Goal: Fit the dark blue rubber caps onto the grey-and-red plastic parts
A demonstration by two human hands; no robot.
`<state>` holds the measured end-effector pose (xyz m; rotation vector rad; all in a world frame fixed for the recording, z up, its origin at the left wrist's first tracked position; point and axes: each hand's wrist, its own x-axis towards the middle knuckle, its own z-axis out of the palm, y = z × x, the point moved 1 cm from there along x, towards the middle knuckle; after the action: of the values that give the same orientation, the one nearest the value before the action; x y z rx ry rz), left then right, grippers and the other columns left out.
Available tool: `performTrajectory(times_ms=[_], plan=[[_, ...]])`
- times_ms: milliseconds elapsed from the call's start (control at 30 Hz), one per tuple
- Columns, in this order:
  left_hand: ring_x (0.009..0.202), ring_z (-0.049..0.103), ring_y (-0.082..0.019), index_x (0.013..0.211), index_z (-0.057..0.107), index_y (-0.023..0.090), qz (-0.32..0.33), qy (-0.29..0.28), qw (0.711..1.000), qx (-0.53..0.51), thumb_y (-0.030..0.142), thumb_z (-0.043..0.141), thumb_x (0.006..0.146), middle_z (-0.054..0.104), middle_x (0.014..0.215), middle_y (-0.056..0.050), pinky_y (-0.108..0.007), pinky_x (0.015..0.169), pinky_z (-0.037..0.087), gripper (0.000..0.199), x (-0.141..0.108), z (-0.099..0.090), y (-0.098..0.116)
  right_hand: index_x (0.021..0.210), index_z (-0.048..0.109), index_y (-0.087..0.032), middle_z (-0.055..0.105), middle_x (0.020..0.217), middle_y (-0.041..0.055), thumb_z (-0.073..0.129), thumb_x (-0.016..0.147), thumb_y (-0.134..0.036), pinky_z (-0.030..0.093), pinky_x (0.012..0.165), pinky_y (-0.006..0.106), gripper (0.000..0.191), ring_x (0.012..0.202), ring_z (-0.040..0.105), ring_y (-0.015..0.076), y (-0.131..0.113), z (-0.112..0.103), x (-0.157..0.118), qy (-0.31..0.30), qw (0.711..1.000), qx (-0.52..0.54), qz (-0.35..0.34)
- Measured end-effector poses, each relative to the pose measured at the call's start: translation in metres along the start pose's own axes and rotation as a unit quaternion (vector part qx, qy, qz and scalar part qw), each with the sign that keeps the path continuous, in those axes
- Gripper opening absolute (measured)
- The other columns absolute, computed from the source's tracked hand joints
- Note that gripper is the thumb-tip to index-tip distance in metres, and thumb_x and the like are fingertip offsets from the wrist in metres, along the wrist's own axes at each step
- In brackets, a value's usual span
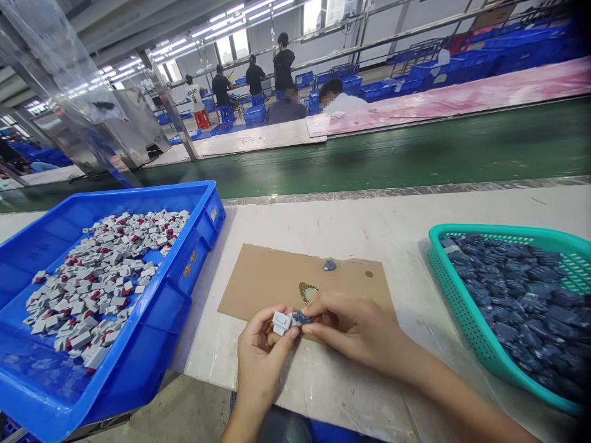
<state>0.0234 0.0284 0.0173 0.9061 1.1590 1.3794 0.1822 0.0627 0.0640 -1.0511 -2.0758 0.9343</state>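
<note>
My left hand (264, 347) pinches a light grey block-shaped part (281, 323) between thumb and fingers. A small dark blue part (301, 318) touches the grey part's right side, and my right hand (344, 323) has its thumb and fingertips closed on it. Both hands meet over the near edge of a brown cardboard sheet (258, 277). Just beyond the fingers, a round item with a beaded rim (309, 293) lies on the cardboard. Farther back on the sheet is another small dark blue part (329, 265).
A blue crate (184, 271) of grey and red parts stands at left. At right is a green basket (466, 314) of dark blue parts. Beyond the white table (286, 227) runs a green conveyor belt (369, 160). Several people are in the background.
</note>
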Motion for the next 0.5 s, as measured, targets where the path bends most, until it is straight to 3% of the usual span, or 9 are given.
performTrajectory(times_ms=[200,500], plan=[[0.083,0.062,-0.016,0.091,0.064,0.018,-0.001,-0.025,0.998,0.055,0.019,0.069,0.069,0.069,0.091,-0.006,-0.022,0.068,0.049,0.023,-0.002,0.002,0.002,0.082,0.059,-0.018,0.060,0.070,0.0001,0.054,0.083,-0.025,0.036,0.051,0.020,0.009,0.054,0.050,0.0094,-0.001,-0.009,0.000,-0.047,0.998,-0.030,-0.011],[0.083,0.062,-0.017,0.087,0.065,0.018,0.018,-0.074,0.991,0.108,0.018,0.068,0.070,0.070,0.089,-0.005,-0.021,0.063,0.048,0.018,-0.002,0.003,0.004,0.077,0.060,-0.018,0.058,0.066,-0.0004,0.054,0.083,-0.022,0.034,0.052,0.020,0.009,0.058,0.051,0.0109,-0.005,-0.015,-0.002,-0.079,0.995,-0.053,-0.013]])
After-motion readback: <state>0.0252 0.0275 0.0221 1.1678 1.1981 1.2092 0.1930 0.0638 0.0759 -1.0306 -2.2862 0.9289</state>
